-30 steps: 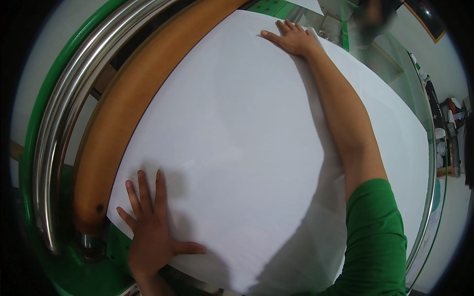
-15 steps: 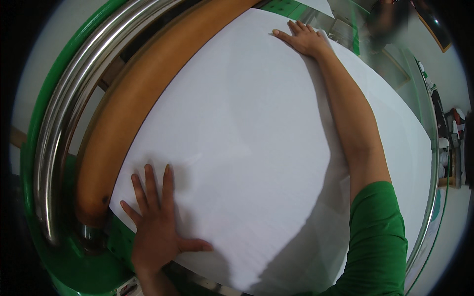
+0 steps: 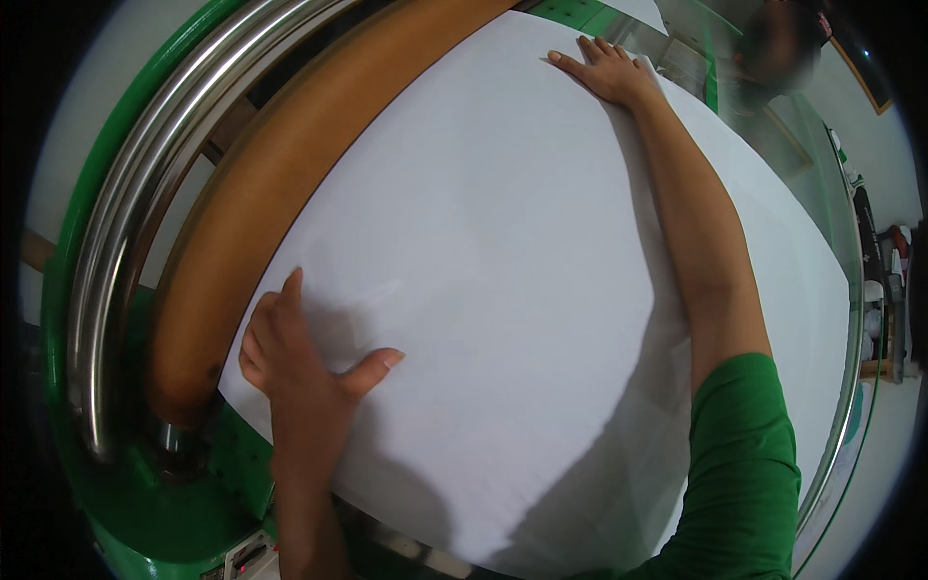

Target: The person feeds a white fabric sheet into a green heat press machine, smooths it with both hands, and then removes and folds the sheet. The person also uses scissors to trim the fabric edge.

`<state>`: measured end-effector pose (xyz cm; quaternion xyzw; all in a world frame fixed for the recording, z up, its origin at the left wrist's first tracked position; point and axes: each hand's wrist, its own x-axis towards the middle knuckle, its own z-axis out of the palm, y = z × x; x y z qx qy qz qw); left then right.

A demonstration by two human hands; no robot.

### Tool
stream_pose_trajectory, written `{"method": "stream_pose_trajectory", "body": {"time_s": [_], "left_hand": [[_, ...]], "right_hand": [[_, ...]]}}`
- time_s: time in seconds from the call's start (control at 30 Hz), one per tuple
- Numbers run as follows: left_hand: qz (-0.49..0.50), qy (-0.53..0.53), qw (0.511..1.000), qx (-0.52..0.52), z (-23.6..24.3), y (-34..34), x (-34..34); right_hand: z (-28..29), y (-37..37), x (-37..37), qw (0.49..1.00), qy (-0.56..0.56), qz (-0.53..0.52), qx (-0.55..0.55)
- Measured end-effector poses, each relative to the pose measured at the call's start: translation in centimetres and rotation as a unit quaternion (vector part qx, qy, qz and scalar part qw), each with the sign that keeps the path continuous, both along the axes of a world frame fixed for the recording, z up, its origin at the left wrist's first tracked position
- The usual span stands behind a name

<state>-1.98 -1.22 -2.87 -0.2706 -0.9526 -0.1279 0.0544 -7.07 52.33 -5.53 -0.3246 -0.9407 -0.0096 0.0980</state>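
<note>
Lying flat w/ fingers fanned, the R hand (image 3: 609,75) rests on the white sheet (image 3: 474,242) near its far edge, grasping nothing. L hand (image 3: 302,353): thumb stuck out to the R, index pointing away, other fingers part-curled, nothing visible in its grip; can't tell if it touches the sheet or hovers just above. Sheet spreads btwn both sets of fingers, mostly R of the L thumb & nearside of the R fingertips. Key relation: orange-brown roller (image 3: 266,188) sits just L of the L knuckles, long axis running diag. from nearside of those fingers off to beyond the R thumb, along the sheet's edge; L hand is nearer to it, R farther off. Sheet's own long axis: can't tell, lens bends its edges. Farther L of the L fingers: steel bars (image 3: 95,387) & green frame (image 3: 159,517).
</note>
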Motion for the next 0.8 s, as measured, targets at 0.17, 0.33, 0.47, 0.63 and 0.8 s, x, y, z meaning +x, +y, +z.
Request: {"method": "stream_pose_trajectory", "body": {"time_s": [0.17,0.33,0.47,0.63,0.8], "left_hand": [[-0.036,-0.072,0.996,0.031,0.2,-0.1,-0.6],[-0.053,-0.110,0.990,-0.069,0.9,-0.3,-1.2],[-0.044,-0.127,0.989,-0.060,1.3,0.1,-1.1],[-0.048,-0.094,0.993,-0.061,1.6,0.2,-0.8],[-0.040,-0.109,0.991,-0.066,1.5,0.0,-1.0]], "right_hand": [[0.0,0.0,0.0,1.000,0.003,-0.003,0.009],[0.3,-0.2,-0.1,1.000,-0.011,-0.004,0.009],[0.9,0.0,-0.2,1.000,-0.012,-0.011,-0.001],[1.0,0.0,-0.3,0.999,-0.036,-0.011,0.016],[0.7,0.0,-0.6,0.999,-0.031,-0.017,0.010]]}}
